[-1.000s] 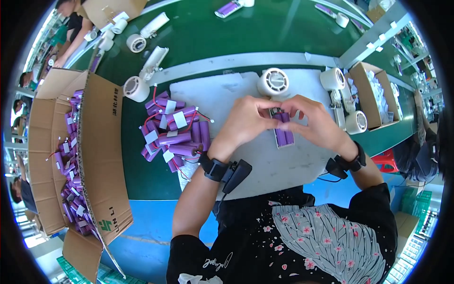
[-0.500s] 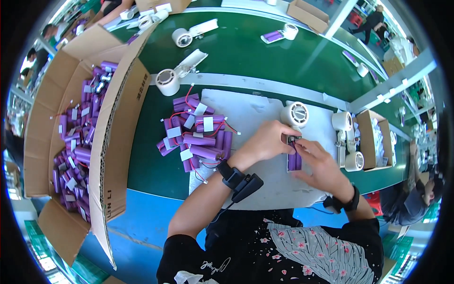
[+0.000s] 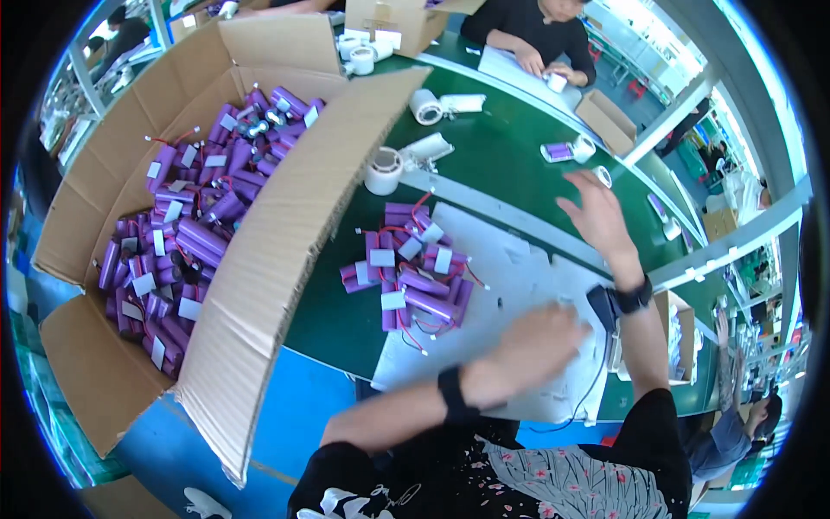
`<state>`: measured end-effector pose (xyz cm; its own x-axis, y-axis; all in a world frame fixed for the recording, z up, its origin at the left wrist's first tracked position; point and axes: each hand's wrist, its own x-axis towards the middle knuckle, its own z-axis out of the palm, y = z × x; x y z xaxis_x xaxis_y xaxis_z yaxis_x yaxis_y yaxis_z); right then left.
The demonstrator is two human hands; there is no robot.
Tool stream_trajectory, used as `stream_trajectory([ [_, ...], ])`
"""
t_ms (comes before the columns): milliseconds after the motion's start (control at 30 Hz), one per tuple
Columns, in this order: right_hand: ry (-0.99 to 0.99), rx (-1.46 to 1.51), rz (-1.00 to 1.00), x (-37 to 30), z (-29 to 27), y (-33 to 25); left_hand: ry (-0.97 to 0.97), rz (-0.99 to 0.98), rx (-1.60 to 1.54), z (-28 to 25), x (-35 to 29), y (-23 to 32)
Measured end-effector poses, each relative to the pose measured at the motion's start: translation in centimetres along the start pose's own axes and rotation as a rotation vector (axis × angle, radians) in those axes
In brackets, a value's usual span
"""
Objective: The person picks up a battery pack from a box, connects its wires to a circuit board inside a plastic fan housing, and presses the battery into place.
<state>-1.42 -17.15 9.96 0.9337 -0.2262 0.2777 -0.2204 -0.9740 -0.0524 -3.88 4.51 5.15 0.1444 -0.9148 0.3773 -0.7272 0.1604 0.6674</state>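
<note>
The right hand (image 3: 598,221) is held, thumb and fingers apart, beside one white cylindrical housing (image 3: 603,176), while over one pale mat (image 3: 510,268) the blurred left hand's (image 3: 538,344) grip cannot be told.

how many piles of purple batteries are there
2: a big pile in the open box, and a small pile across the left edge of the white mat. More may be hidden in the far box.
</note>
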Motion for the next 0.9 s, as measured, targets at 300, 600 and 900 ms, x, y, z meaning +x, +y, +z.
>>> stream_trajectory([
  [300,0.029,-0.260,-0.252,20.8,12.8,-1.2,0.436,-0.393,0.545,-4.7,-6.2,-2.0],
  [600,-0.143,-0.108,-0.059,18.6,13.0,-1.7,0.224,-0.526,0.697,-4.3,-6.4,-3.9],
  [900,-0.231,0.759,0.331,-4.8,5.6,2.9,0.322,-0.625,0.810,-1.5,-3.3,-5.0],
])
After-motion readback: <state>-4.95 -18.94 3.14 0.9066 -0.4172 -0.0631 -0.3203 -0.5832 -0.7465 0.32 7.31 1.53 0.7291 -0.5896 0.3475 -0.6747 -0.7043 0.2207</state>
